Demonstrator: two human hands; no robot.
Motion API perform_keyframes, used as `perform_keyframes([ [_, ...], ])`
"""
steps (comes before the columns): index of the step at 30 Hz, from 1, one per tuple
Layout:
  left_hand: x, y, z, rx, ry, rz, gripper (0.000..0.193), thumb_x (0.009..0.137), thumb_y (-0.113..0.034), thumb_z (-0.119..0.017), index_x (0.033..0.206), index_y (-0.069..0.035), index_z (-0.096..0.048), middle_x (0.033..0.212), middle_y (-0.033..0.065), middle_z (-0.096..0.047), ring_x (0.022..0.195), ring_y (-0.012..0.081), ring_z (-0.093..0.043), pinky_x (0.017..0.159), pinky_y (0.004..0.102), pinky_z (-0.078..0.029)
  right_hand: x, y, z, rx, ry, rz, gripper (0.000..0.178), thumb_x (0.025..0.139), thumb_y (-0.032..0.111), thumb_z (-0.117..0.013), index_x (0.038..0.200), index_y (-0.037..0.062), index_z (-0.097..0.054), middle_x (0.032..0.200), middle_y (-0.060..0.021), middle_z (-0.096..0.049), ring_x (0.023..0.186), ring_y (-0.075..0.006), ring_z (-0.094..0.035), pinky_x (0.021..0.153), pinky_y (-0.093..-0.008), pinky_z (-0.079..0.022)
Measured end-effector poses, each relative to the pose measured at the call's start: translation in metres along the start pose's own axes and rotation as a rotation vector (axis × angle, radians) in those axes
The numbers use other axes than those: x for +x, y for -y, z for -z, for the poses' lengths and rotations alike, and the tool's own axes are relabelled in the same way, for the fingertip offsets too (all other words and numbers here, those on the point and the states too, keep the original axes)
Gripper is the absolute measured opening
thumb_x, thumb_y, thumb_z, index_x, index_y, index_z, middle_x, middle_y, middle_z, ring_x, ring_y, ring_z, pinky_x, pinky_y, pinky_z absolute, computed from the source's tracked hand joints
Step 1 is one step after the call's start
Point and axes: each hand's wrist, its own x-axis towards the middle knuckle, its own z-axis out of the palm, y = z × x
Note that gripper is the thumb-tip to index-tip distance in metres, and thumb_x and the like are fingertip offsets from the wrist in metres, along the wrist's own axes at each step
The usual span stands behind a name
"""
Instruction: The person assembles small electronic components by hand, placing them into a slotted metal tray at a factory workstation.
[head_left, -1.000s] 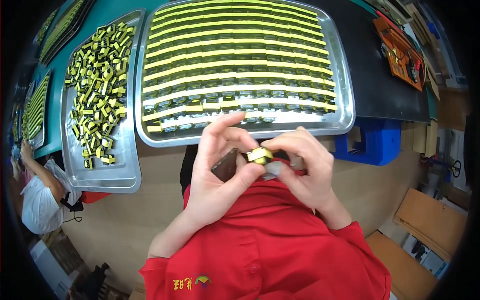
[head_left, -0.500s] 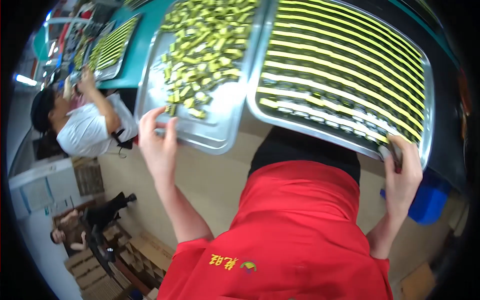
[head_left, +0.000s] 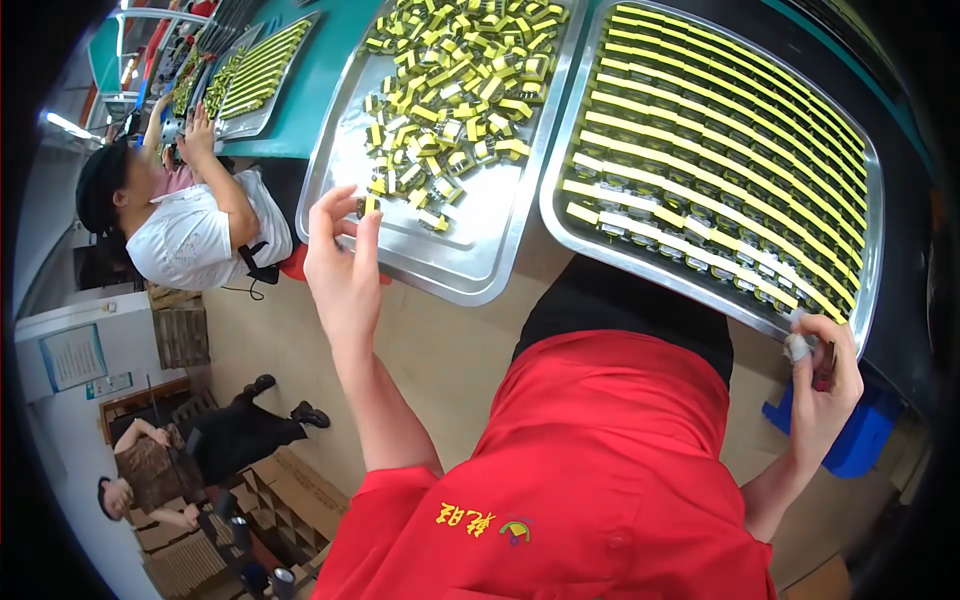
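My left hand (head_left: pixel 343 265) is at the near left edge of a metal tray (head_left: pixel 470 265), pinching a small yellow-and-black block (head_left: pixel 370 204), apparently a coil or transformer part. Many loose blocks of this kind (head_left: pixel 450 110) lie heaped in that tray. To its right, a second metal tray (head_left: pixel 553 208) holds similar blocks in tight parallel rows (head_left: pixel 715 165). My right hand (head_left: pixel 828 375) is at that tray's near right corner, beside the end of the nearest row. Its fingers are bent, with white covering on the thumb tip, and a small gap shows between thumb and forefinger.
On the left, a co-worker in a white shirt (head_left: pixel 205 235) handles parts at another tray (head_left: pixel 265 100) on the green bench (head_left: pixel 315 100). A second person (head_left: pixel 165 455) is near cardboard boxes (head_left: pixel 290 500). A blue bin (head_left: pixel 858 430) stands below the bench at right.
The view has shifted, and both trays appear farther right. My right hand has drawn back slightly from the row's end. My left fingers have stayed at the loose tray's edge around a block.
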Motion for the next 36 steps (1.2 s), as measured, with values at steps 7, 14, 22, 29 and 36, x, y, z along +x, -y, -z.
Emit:
perform_keyframes([
  [7,-0.052,-0.066,-0.048,-1.215,0.891,0.099,0.043,0.097,-0.043,-0.043,0.110,-0.003,-0.050,0.114,0.0174,-0.055,0.083,0.0099,-0.050,0.065,0.0208,-0.037,0.002,0.027,-0.018,0.577,0.348,0.077,0.021,0.079,-0.003,-0.059,0.098,-0.0017,-0.066,0.098,-0.0108,-0.067,0.066,-0.0093,-0.053,0.055,-0.0220,-0.039],
  [14,-0.074,-0.107,-0.089,-0.990,1.058,-0.129,0.044,0.099,-0.041,-0.038,0.109,-0.002,-0.056,0.134,0.0173,-0.043,0.113,0.0181,-0.048,0.093,0.0302,-0.041,-0.002,0.025,-0.045,1.149,0.546,-0.196,0.031,0.091,0.005,-0.057,0.120,-0.0049,-0.054,0.099,-0.0094,-0.063,0.090,-0.0128,-0.060,0.079,-0.0253,-0.050],
  [22,-0.085,-0.116,-0.097,-1.130,0.911,0.146,0.064,0.096,-0.052,-0.036,0.136,-0.002,-0.035,0.135,0.0189,-0.041,0.112,0.0260,-0.053,0.083,0.0324,-0.050,-0.006,0.016,-0.051,1.230,0.482,-0.284,0.032,0.073,0.004,-0.075,0.100,0.0001,-0.057,0.091,-0.0093,-0.060,0.076,-0.0122,-0.055,0.071,-0.0264,-0.047],
  [29,-0.083,-0.134,-0.097,-1.729,0.915,0.718,0.073,0.095,-0.060,-0.015,0.139,-0.003,-0.030,0.138,0.0178,-0.036,0.131,0.0356,-0.034,0.108,0.0452,-0.030,-0.005,0.034,-0.048,0.971,0.324,-0.153,0.035,0.066,-0.005,-0.070,0.099,0.0034,-0.061,0.085,0.0020,-0.057,0.061,-0.0059,-0.034,0.058,-0.0199,-0.032],
  [36,-0.087,-0.134,-0.099,-1.652,0.971,0.578,0.079,0.093,-0.064,-0.011,0.139,-0.002,-0.031,0.140,0.0164,-0.034,0.134,0.0330,-0.031,0.110,0.0441,-0.025,-0.002,0.019,-0.055,0.575,0.268,0.232,0.033,0.064,0.001,-0.076,0.095,0.0037,-0.064,0.091,-0.0046,-0.066,0.064,-0.0104,-0.042,0.059,-0.0220,-0.035],
])
